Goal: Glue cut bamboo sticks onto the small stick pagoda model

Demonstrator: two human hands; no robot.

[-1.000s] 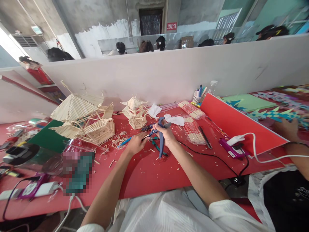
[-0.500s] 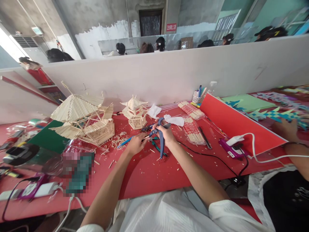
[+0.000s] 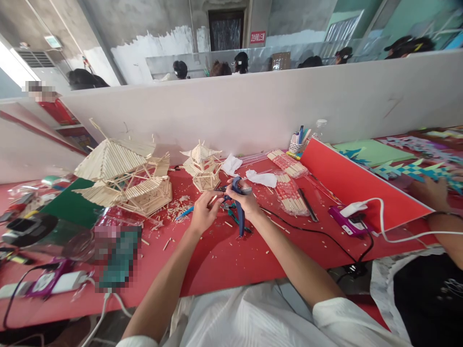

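My right hand (image 3: 246,196) is wrapped around a dark blue glue gun (image 3: 240,217), its handle pointing down toward the red table and its front end turned left. My left hand (image 3: 205,210) pinches a short wooden stick (image 3: 213,200) close to the front of the gun. Fingers partly hide both the stick and the tip. Beneath the hands lie teal-handled pliers (image 3: 233,216), partly covered. Just behind stands a small pavilion model (image 3: 205,169) built of wooden sticks. A larger stick pavilion (image 3: 119,176) stands to the left.
Stick offcuts and a blue pen (image 3: 185,212) lie left of my hands. Packs of wooden sticks (image 3: 291,195) and white tissue (image 3: 261,178) are to the right. A black cord crosses toward a purple power strip (image 3: 345,220). A red board (image 3: 361,185) leans near a co-worker's hand (image 3: 432,193).
My left hand has shifted slightly up, its fingers now closer to the front of the glue gun. My right hand has tilted the gun a little, its handle moving slightly left.
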